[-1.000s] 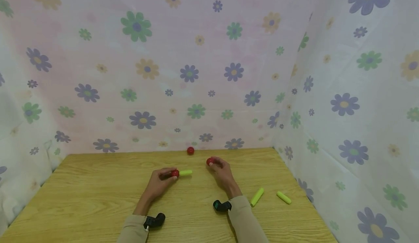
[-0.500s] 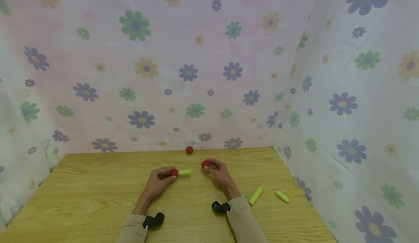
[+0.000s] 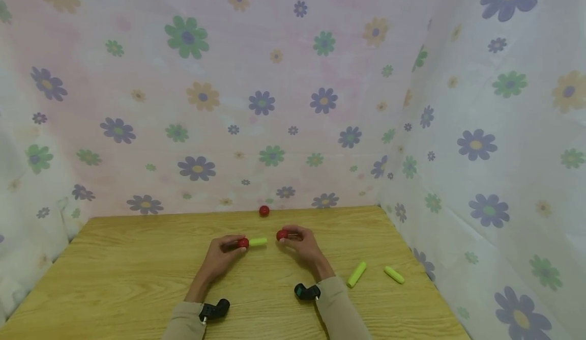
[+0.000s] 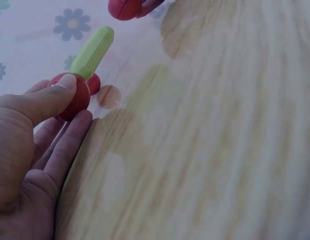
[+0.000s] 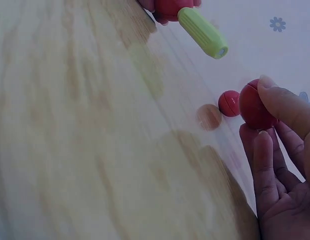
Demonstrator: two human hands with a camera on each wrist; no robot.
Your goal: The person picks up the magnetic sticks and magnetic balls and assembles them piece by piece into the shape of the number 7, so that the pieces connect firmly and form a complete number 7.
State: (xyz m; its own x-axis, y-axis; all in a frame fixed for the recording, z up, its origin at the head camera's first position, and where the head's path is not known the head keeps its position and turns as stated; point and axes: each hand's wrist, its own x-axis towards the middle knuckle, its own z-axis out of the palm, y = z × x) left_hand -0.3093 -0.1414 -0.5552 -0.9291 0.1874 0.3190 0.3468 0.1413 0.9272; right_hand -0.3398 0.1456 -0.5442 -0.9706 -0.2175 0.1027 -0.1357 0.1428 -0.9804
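My left hand (image 3: 220,256) pinches a red ball (image 4: 79,100) between thumb and fingers. From that ball a yellow-green ribbed rod (image 3: 258,242) sticks out toward the right; its free end shows a pale metallic tip in the right wrist view. Across from it, my right hand (image 3: 305,246) pinches a second red ball (image 5: 256,106), which has a seam line. A small gap separates this ball from the rod's free end. Both hands are low over the wooden table (image 3: 137,268).
A third red ball (image 3: 264,211) lies at the table's back edge, by the flowered cloth (image 3: 229,126). Two loose yellow-green rods, one longer (image 3: 356,274) and one shorter (image 3: 394,275), lie right of my right forearm.
My right hand has moved left and slightly nearer with its red ball, closing in on the rod's free end. My left hand, with ball and rod, stays nearly where it was.
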